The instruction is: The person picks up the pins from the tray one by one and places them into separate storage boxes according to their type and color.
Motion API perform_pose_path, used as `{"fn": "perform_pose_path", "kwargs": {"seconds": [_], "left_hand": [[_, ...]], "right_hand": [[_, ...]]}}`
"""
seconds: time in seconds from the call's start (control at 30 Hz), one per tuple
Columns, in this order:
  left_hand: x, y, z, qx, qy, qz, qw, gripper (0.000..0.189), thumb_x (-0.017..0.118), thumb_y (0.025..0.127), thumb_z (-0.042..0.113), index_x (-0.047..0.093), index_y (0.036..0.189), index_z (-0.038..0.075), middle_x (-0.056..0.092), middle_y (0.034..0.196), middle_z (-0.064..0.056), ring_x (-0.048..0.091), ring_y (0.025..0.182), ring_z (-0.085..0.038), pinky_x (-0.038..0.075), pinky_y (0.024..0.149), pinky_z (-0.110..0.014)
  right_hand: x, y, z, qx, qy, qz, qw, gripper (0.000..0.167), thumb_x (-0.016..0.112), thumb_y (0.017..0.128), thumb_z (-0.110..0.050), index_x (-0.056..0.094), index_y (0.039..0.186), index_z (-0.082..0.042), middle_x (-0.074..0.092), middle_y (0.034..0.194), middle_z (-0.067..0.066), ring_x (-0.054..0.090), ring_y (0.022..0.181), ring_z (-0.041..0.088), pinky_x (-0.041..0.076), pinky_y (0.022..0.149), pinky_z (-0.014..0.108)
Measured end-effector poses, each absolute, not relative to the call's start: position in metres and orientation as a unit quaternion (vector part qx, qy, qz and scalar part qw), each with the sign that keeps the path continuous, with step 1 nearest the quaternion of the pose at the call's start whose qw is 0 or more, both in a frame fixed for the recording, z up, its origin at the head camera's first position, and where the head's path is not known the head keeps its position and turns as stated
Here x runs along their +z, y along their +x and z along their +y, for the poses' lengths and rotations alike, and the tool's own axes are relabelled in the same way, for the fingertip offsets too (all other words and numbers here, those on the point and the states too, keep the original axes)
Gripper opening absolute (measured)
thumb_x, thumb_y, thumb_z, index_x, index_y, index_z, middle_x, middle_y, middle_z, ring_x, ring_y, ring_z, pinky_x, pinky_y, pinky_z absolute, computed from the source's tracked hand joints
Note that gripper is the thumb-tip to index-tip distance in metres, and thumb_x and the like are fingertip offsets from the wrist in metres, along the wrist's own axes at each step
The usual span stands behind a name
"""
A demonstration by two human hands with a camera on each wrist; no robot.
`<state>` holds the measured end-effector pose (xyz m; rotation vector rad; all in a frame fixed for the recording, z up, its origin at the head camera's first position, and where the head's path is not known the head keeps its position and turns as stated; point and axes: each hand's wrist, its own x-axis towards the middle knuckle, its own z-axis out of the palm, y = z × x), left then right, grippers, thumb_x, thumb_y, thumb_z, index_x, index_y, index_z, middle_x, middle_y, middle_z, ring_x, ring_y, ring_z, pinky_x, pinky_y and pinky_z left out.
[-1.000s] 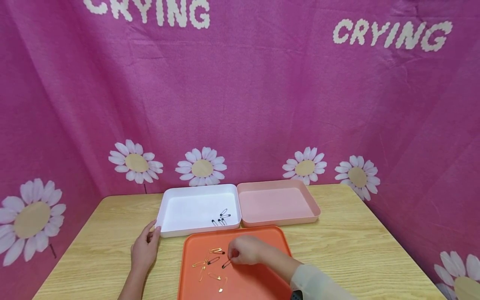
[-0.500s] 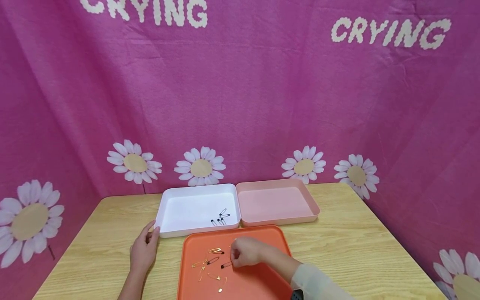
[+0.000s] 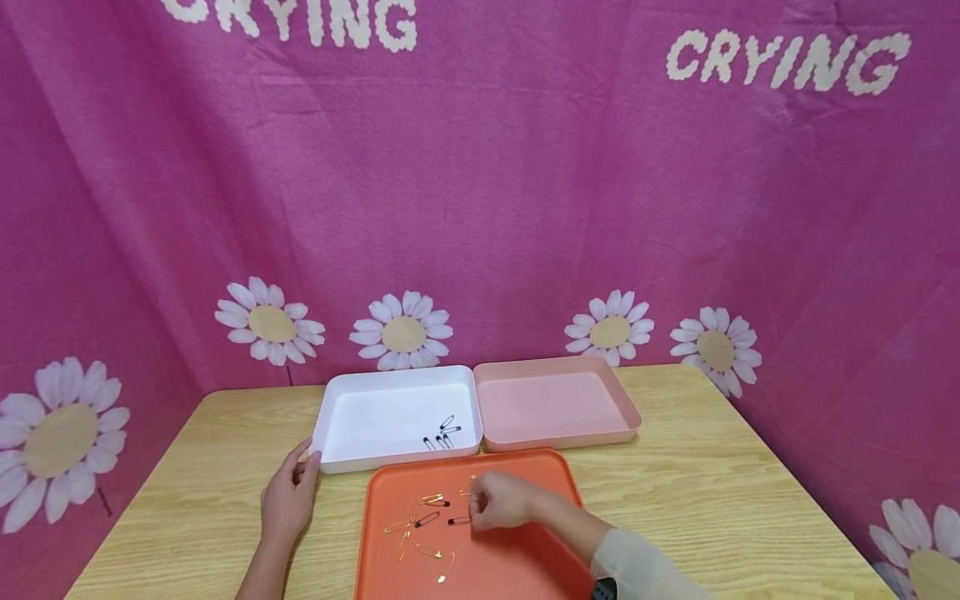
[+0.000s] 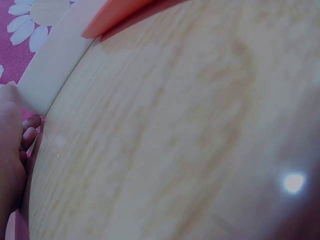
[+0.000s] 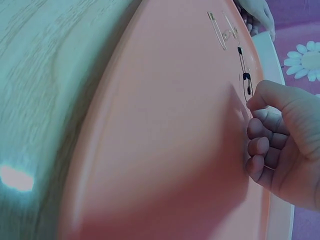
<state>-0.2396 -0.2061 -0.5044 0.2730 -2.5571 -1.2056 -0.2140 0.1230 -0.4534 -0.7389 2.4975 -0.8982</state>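
Observation:
In the head view, my right hand is over the orange tray, pinching one end of a black safety pin between thumb and index finger. The right wrist view shows this pin beyond the thumb tip, with the other fingers curled. Left of it on the tray lie another black safety pin and several gold safety pins. My left hand holds the front left corner of the white tray, its thumb at the rim. Several black safety pins lie in that tray's right part.
A pink tray stands against the right side of the white one. Both are behind the orange tray on a wooden table. A magenta cloth with printed daisies hangs behind the table.
My right hand has shifted slightly to the right, drawing the pinched black safety pin along and uncovering a gold one near the tray's back. My left hand stays at the white tray's corner.

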Motion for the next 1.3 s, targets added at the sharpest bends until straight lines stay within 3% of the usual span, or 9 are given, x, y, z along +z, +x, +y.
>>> {"fn": "perform_pose_path", "kwargs": {"seconds": [0.67, 1.3], "left_hand": [[-0.501, -0.238, -0.205, -0.421, 0.097, -0.891, 0.140, 0.051, 0.039, 0.098, 0.045, 0.045, 0.138, 0.014, 0.063, 0.103, -0.015, 0.051, 0.089, -0.024, 0.036, 0.079, -0.038], [-0.501, -0.238, -0.205, -0.425, 0.099, -0.889, 0.137, 0.053, 0.037, 0.098, 0.047, 0.044, 0.139, 0.014, 0.062, 0.107, -0.016, 0.051, 0.093, -0.026, 0.036, 0.081, -0.040]], "right_hand": [[-0.440, -0.222, 0.141, -0.420, -0.230, 0.862, 0.168, 0.004, 0.063, 0.078, -0.004, 0.066, 0.077, -0.002, 0.054, 0.065, -0.005, 0.045, 0.059, 0.007, 0.037, 0.055, 0.018], [-0.434, -0.240, 0.146, -0.476, -0.173, 0.845, 0.172, 0.006, 0.060, 0.080, -0.007, 0.060, 0.082, -0.001, 0.048, 0.067, -0.002, 0.039, 0.055, 0.009, 0.034, 0.050, 0.023]]}}
